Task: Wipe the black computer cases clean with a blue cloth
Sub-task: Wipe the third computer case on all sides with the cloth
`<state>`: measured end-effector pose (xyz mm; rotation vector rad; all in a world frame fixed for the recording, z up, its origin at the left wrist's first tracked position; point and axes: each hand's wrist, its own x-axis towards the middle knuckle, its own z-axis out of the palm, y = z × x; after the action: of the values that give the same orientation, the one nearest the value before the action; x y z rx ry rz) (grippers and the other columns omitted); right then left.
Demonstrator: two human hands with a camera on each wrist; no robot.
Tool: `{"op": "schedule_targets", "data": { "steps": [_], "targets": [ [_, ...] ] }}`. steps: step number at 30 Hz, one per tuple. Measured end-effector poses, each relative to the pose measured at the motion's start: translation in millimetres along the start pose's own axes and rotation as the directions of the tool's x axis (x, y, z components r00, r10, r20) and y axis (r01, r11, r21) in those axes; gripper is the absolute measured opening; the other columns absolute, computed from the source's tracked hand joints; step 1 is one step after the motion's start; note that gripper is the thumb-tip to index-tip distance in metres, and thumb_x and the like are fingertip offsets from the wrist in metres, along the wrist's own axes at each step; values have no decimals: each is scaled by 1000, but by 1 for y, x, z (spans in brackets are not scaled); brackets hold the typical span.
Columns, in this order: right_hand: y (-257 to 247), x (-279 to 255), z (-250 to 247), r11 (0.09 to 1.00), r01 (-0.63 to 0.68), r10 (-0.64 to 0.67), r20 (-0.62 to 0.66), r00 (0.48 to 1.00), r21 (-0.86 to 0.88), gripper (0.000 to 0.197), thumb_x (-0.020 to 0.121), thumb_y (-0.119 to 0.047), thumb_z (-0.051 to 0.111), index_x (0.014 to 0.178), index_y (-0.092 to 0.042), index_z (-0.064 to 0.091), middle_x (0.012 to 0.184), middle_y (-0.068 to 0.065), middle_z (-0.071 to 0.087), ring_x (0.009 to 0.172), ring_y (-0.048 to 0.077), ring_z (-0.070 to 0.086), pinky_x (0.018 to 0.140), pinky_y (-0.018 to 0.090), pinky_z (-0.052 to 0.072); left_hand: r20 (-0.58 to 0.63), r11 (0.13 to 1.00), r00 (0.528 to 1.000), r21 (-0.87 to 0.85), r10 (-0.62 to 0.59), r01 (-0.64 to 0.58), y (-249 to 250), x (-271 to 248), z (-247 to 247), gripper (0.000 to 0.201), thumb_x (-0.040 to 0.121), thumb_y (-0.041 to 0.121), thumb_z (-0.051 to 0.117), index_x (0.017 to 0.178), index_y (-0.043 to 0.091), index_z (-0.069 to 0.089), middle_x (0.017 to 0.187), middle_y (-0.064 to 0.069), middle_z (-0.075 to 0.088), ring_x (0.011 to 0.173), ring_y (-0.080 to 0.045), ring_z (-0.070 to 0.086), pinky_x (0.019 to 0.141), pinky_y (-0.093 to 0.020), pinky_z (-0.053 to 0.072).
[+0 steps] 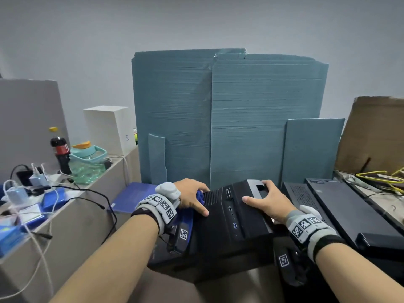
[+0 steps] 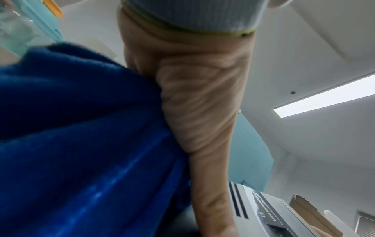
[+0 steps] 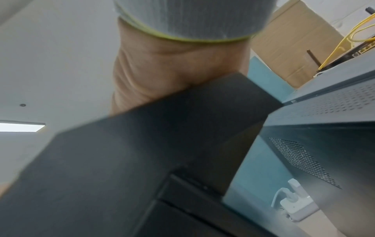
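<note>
both forearms enter from the lower edge of the head view, each wearing a grey wrist strap printed with black-and-white square markers. between them lies the black computer case (image 1: 227, 221), lying on its side with its front panel facing up and tilted slightly. the panel is matte black, with a ribbed vent grille at its far left, a narrow central strip carrying small ports, one of them blue, and a recessed handle cut-out at the far end.

the left hand (image 1: 192, 199) presses the blue cloth (image 1: 200, 199) against the left edge of the case; the fingers curl over the bunched fabric and the index finger extends onto the panel. in the left wrist view the cloth (image 2: 85, 144) is a deep blue, plush fabric, folded in thick creases beside the palm.

the right hand (image 1: 270, 202) grips the far right end of the case, fingers hooked at the handle cut-out, thumb spread flat on the panel.

just right of the case lie further black cases (image 1: 341, 206), one with a perforated vent. teal foam boards (image 1: 240, 119) stand upright behind. brown cardboard (image 1: 376, 136) and yellow cables (image 1: 384, 178) sit at far right. on the left ledge stand a cola bottle (image 1: 60, 149), a mint-green water jug (image 1: 87, 162) and white chargers (image 1: 19, 193).
</note>
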<state>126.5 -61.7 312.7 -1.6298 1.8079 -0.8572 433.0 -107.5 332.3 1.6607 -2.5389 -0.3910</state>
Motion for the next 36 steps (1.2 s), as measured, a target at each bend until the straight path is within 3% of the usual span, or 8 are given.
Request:
{"op": "schedule_targets", "data": {
  "steps": [6,8,11,16,21,25,29,36],
  "targets": [
    [-31,0,-1,982,166,-161,58,985,-91,96,41,-86,80,124,-57,39,113,-24,66,95,6,69,96,40,53,29,996,998,70,-54,51,3,-19,-9,93,48,73,84,129,37,57,124,14,65,113,-16,62,90,-31,51],
    [-51,-5,1,959,221,-207,94,974,-175,99,45,-84,79,129,-59,34,121,-27,59,103,10,66,98,39,51,55,997,996,40,-63,61,0,-27,-7,81,48,70,86,118,36,62,110,16,69,103,-15,65,82,-30,52],
    [-76,-12,5,896,317,-280,158,947,-313,100,48,-81,78,133,-59,29,116,-21,61,103,16,66,96,38,50,66,998,996,-29,-58,60,-4,-35,5,66,48,68,87,100,34,64,94,20,70,90,-8,65,81,-30,53],
    [-84,-19,31,733,452,-349,289,891,-508,118,45,-79,78,144,-47,21,119,-12,64,107,19,66,91,38,51,103,987,992,-136,-76,90,-4,-39,59,61,51,66,82,103,38,65,98,20,72,92,-6,67,86,-33,55],
    [-60,-14,55,632,515,-324,406,854,-579,127,42,-77,81,146,-40,18,126,-13,60,106,21,67,87,40,55,107,947,987,-286,-119,145,10,-31,118,48,54,59,83,95,43,63,85,18,71,77,-3,67,71,-27,52],
    [-36,-10,61,548,560,-307,474,825,-621,115,44,-74,82,139,-38,28,120,-14,58,102,20,67,82,39,54,115,928,979,-316,-166,195,25,-21,163,76,47,68,79,115,45,56,94,15,70,82,-11,68,77,-34,58],
    [-10,-11,57,525,563,-282,494,823,-638,105,48,-69,85,134,-35,34,116,-14,56,97,19,65,78,38,53,134,918,973,-331,-186,221,44,-12,187,77,54,63,81,123,43,53,98,14,69,83,-13,67,74,-30,55],
    [19,-4,33,559,538,-240,499,833,-630,100,49,-66,86,130,-39,34,117,-18,56,96,16,64,77,37,53,137,883,971,-406,-198,237,71,3,209,90,48,68,78,129,48,45,95,18,71,83,-9,69,77,-32,58]
  ]
}}
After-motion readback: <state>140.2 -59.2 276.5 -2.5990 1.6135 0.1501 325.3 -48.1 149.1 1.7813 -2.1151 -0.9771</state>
